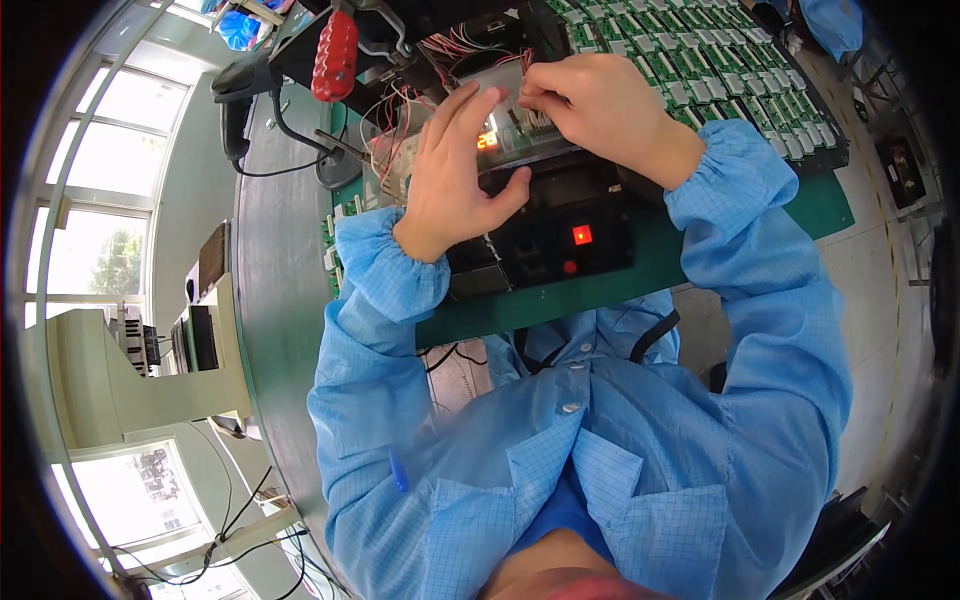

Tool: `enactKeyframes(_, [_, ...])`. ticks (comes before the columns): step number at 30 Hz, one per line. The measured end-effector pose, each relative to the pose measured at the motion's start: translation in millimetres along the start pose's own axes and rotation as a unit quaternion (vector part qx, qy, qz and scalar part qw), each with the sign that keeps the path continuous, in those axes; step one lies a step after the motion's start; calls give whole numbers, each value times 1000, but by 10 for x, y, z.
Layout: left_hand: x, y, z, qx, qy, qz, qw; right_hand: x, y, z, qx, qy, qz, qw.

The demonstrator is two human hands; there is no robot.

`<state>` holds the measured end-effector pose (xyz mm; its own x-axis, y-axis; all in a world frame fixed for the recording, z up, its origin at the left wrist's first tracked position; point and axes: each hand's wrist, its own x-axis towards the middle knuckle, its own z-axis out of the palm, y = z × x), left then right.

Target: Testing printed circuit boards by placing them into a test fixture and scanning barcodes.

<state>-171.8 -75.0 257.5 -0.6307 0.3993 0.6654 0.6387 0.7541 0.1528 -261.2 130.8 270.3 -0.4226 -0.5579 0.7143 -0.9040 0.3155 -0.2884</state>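
Note:
My left hand (450,180) rests at the near left part of a test fixture (545,150), fingers stretched out and thumb apart, with nothing in its grasp. Just beside its fingers glows a small orange digit display (487,140). My right hand (600,108) is closed in a pinch over the fixture's right side, close to some thin red wires (527,58). What its fingertips hold, if anything, is too small to make out. Below both hands, the fixture's black front (540,215) carries a lit red switch (582,235) and a round red button (570,267).
Rows of green circuit boards (700,70) fill a black tray at the far right. A red-handled toggle clamp (335,60) stands over the fixture's far left. Left of it, a black barcode scanner (238,110) hangs on its stand. Everything sits on a green-topped bench (290,260).

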Motion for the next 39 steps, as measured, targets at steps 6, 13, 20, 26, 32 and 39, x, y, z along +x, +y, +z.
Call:
enactKeyframes(6, [-9, -32, -31, -22, 15, -10, 1000, 7, -11, 12, 11, 3, -3, 1000])
enactKeyframes(13, [-15, 16, -41, 22, 8, 5, 1000, -7, 3, 32, 11, 13, -5, 1000])
enactKeyframes(20, [-27, 26, -45, 28, -6, -20, 999, -7, 0, 29, 17, 17, -10, 1000])
enactKeyframes(26, [42, 66, -49, 20, 3, 21, 1000, -9, 14, 21, 22, 25, -13, 999])
enactKeyframes(32, [-184, 63, -191, -40, 53, 128, 989, 123, -153, -73, -7, 97, -84, 992])
enactKeyframes(39, [-481, 471, -227, -40, -61, 155, 985, 1383, -621, -292, -12, 259, -327, 909])
